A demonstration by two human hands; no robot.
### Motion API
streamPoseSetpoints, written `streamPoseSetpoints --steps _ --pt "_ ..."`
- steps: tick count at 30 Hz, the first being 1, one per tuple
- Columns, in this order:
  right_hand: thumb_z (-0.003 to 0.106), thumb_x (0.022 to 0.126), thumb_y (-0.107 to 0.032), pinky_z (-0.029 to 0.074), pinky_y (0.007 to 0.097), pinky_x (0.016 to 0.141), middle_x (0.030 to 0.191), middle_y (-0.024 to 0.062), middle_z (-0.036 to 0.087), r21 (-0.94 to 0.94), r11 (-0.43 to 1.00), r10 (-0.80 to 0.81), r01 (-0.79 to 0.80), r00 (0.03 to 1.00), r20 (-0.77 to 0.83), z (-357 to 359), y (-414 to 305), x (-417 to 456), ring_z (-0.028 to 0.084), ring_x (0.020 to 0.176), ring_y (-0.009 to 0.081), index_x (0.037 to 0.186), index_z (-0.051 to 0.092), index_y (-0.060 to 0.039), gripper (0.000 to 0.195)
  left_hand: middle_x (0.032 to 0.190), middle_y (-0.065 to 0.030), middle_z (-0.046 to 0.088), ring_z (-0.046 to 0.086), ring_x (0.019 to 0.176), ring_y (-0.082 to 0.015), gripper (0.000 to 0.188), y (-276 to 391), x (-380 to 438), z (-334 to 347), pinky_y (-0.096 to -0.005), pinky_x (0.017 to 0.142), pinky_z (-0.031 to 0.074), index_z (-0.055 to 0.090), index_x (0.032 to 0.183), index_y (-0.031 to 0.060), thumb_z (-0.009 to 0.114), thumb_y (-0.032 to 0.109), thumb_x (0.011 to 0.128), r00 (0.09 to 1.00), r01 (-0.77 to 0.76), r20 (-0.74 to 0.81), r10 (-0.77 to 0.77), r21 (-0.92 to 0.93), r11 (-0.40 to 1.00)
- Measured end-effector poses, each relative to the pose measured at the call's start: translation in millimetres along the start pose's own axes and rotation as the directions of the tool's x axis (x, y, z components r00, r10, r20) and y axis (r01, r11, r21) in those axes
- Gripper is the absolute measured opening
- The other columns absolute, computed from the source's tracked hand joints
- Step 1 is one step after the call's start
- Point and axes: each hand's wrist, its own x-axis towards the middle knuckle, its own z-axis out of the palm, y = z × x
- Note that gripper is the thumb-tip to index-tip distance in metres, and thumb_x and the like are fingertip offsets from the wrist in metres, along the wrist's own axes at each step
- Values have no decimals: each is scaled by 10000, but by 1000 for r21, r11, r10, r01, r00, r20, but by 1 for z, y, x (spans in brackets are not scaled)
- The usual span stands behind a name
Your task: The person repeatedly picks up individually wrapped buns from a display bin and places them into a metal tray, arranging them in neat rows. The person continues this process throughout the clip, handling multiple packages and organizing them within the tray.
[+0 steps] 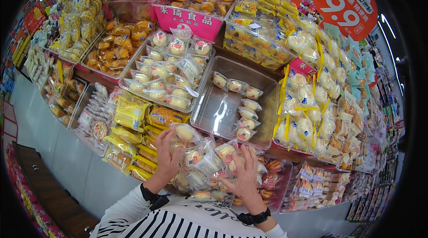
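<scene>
A heap of wrapped round white buns [207, 162] lies close before my body. My left hand [168, 157] is at the heap's left side, its fingertips by one wrapped bun [184, 132]; whether it grips that bun is not clear. My right hand [245, 172] rests on the heap's right side, fingers spread and thumb pointing left over the packets. Beyond the heap stands a clear plastic bin [214, 111] with an L-shaped line of several wrapped buns [248, 113] along its back and right part. A fuller bin of similar buns [158, 71] is to its left.
Yellow-wrapped cakes [132, 114] lie left of the heap, and twisted pastries [272, 171] sit at its right. White buns with yellow-edged wrappers [306, 104] are piled right of the bin. Bins of orange-brown pastries [118, 47] and yellow boxes [257, 42] stand farther back, below red price signs [346, 7].
</scene>
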Motion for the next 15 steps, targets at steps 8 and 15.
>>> streamPoseSetpoints --steps 8,15 --pt "827 790 -428 330 561 1139 1558 223 413 3 996 -90 90 996 -15 7 15 -6 368 1435 454 1417 569 -93 757 1600 -238 283 289 1475 -389 610 -1 -15 3 -459 1227 203 311 1556 -47 472 201 1023 988 93 -119 -97 -38 995" --pt "847 766 -399 361 536 1123 1506 207 475 -10 998 -63 63 998 17 7 18 -2 414 1403 423 1364 627 -97 706 1563 -208 372 364 1448 -362 624 -21 -10 -13 -458 1206 263 273 1588 -11 453 273 1062 998 34 44 -37 82 996"
